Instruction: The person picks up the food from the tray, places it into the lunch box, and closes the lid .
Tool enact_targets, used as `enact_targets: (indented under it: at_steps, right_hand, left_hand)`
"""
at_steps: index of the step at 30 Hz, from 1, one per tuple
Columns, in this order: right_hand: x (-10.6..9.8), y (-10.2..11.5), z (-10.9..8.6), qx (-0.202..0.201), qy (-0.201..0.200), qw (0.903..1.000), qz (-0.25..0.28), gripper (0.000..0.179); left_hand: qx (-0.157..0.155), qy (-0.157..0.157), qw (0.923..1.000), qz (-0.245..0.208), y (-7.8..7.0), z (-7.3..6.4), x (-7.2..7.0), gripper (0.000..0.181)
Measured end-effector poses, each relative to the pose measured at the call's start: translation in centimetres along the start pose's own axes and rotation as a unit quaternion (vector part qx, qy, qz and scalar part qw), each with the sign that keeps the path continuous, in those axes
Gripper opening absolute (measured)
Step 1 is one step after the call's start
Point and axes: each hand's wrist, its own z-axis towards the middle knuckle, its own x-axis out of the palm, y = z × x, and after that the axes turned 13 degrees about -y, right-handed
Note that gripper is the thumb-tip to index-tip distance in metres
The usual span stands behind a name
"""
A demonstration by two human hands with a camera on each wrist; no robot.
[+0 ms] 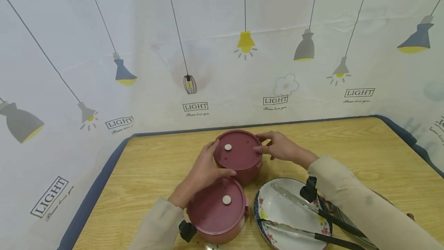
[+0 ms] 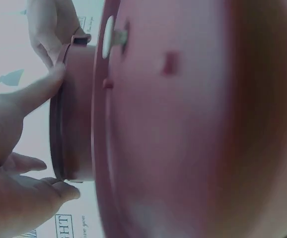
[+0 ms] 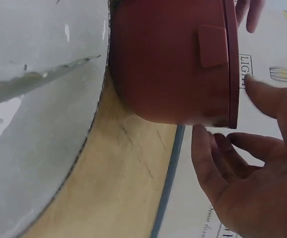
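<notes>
Two dark-red pots stand one behind the other in the head view. On the back pot [image 1: 249,174] lies a flat red lid [image 1: 239,155] with a white knob. My left hand [image 1: 207,167] holds the lid's left rim, fingers at the far side and thumb at the near edge. At the right rim, my right hand [image 1: 282,147] has its thumb over the lid and its fingers against the side, also seen in the right wrist view. The lid sits level on the pot. Below my left wrist is the front pot [image 1: 213,213], its lid on.
A floral plate [image 1: 284,205] with a dark blue rim sits right of the front pot. Metal tongs [image 1: 295,230] with black handles lie across it, partly under the right sleeve. A patterned cloth wall [image 1: 222,57] rises behind the wooden table [image 1: 138,188].
</notes>
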Motion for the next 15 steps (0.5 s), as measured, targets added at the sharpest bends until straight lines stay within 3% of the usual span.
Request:
enact_targets:
  at_steps: [3, 6, 11, 15]
  right_hand:
    - [-0.1, 0.6, 0.2, -0.034, -0.008, 0.9977, -0.058, 0.072]
    - [-0.3, 1.7, 0.6, -0.086, -0.003, 0.9883, -0.126, 0.084]
    - [-0.2, 3.9, 1.7, -0.154, 0.069, 0.9603, -0.223, 0.112]
    - [0.4, 5.3, 2.5, -0.164, 0.126, 0.9399, -0.272, 0.123]
  left_hand:
    - [0.005, 0.029, 0.9995, 0.005, 0.0, 0.5, -0.5, 0.107]
    - [0.009, 0.079, 0.9964, 0.030, 0.0, 1.6, -1.1, 0.118]
    - [0.027, 0.161, 0.9831, 0.083, -0.1, 4.0, -1.7, 0.128]
    - [0.049, 0.207, 0.9707, 0.112, -0.2, 5.1, -1.5, 0.129]
